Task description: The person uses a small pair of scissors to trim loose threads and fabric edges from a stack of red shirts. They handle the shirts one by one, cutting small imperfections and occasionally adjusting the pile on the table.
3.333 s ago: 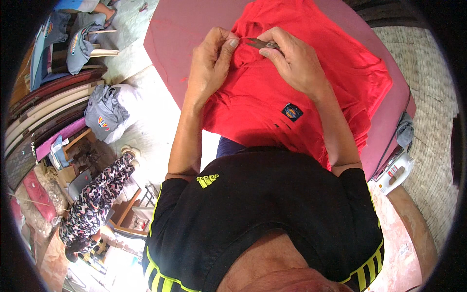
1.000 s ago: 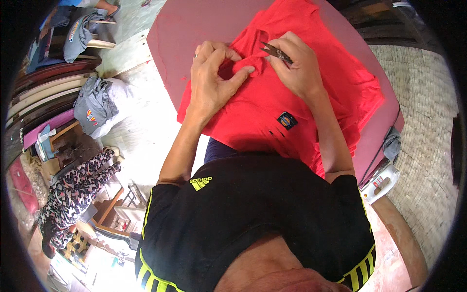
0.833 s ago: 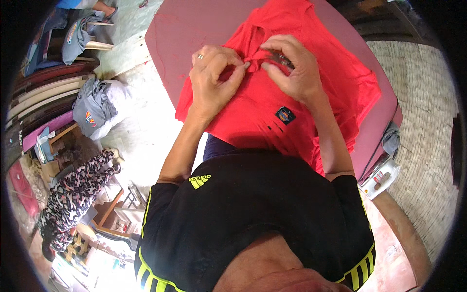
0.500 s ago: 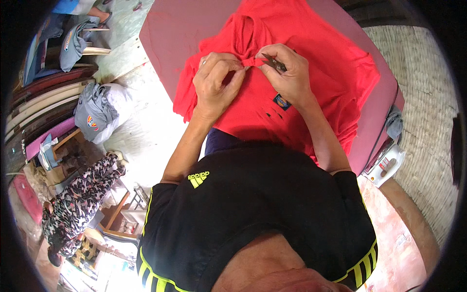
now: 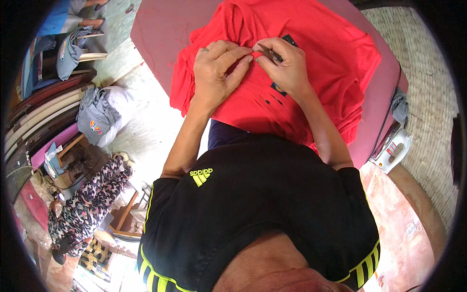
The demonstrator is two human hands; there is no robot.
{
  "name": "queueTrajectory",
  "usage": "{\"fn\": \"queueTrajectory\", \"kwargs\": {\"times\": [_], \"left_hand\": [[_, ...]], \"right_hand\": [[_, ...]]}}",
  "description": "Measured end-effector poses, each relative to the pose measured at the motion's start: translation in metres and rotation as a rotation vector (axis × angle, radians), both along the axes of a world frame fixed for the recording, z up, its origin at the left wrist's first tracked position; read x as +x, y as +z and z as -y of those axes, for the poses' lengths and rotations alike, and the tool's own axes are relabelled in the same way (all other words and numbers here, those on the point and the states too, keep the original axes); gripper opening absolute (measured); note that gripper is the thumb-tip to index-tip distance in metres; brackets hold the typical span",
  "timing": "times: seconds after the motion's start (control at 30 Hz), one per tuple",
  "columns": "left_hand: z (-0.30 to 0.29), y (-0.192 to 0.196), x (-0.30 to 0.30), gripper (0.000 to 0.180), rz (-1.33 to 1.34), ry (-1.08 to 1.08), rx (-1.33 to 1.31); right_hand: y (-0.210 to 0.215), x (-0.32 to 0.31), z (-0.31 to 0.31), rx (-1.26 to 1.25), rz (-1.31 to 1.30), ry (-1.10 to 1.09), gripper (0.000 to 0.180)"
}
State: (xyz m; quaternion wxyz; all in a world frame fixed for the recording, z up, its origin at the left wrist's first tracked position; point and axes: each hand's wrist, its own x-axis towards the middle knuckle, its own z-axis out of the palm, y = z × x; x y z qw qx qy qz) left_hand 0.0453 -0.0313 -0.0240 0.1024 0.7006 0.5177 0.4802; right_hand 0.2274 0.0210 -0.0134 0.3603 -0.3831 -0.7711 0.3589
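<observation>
A red knit garment [image 5: 331,73] lies bunched and creased across the pinkish-red table [image 5: 155,39], its near edge by my body. My left hand [image 5: 216,73] pinches a fold of it between thumb and fingertips. Close beside it, fingertips almost touching, my right hand [image 5: 287,70] pinches the same fold. Tucked in the right hand is a small pair of dark, pointed thread snips [image 5: 270,53]. A dark label [image 5: 278,88] shows on the cloth below the right wrist, and another dark tag [image 5: 290,40] above the knuckles.
At the table's right edge are a white iron [image 5: 395,151] and a grey cloth [image 5: 400,106]. On the left sit a pile of grey garments [image 5: 95,112] and a chair draped with a grey garment [image 5: 69,53]. A person in patterned clothes [image 5: 95,202] is at lower left; another person's legs show at upper left.
The red garment and both hands sit slightly higher in view. My fingertips have come closer together over the fold, and a dark tag now shows above my right hand.
</observation>
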Motion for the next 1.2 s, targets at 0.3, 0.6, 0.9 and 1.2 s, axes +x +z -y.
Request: {"fn": "queueTrajectory", "kwargs": {"times": [0.3, 0.6, 0.9, 1.2], "left_hand": [[-0.003, -0.003, 0.004, 0.009, -0.130, 0.079, -0.045], [0.002, 0.000, -0.001, 0.004, 0.136, 0.063, -0.140], [0.012, 0.029, 0.005, 0.016, 0.165, -0.032, -0.211], [0.003, -0.003, 0.026, 0.020, -0.008, 0.007, -0.076]], "right_hand": [[0.015, 0.014, 0.005, -0.042, 0.063, 0.110, 0.038], [0.011, 0.021, 0.000, -0.279, 0.023, 0.152, 0.039], [-0.002, 0.022, -0.007, -0.268, 0.011, 0.126, 0.037], [-0.001, 0.022, -0.013, -0.173, 0.127, 0.128, 0.042]]}}
